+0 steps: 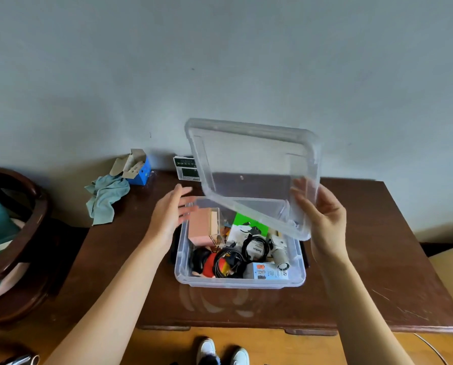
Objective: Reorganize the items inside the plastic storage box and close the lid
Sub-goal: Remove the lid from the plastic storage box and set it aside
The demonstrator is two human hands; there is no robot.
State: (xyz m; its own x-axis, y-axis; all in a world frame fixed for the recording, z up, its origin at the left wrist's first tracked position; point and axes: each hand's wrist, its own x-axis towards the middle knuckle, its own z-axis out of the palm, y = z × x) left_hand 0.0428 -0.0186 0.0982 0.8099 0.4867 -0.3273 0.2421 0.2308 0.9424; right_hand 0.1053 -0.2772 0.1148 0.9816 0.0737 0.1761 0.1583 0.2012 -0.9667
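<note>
1. The clear plastic storage box (pixel 239 281) sits uncovered near the middle of the brown desk (pixel 378 259).
2. The right hand (pixel 322 219) pinches the clear lid (pixel 251 164) by its right edge, holding it tilted above the box's far side.
3. The left hand (pixel 171 213) hovers at the box's left wall, its grip spread and holding nothing.
4. Inside the box lie a pink case (pixel 201 230), a green card (pixel 250 223) and black coiled cables (pixel 255 247).
5. Left of the box, at the desk's far corner, are a teal cloth (pixel 105 197) and a blue carton (pixel 141 172).
</note>
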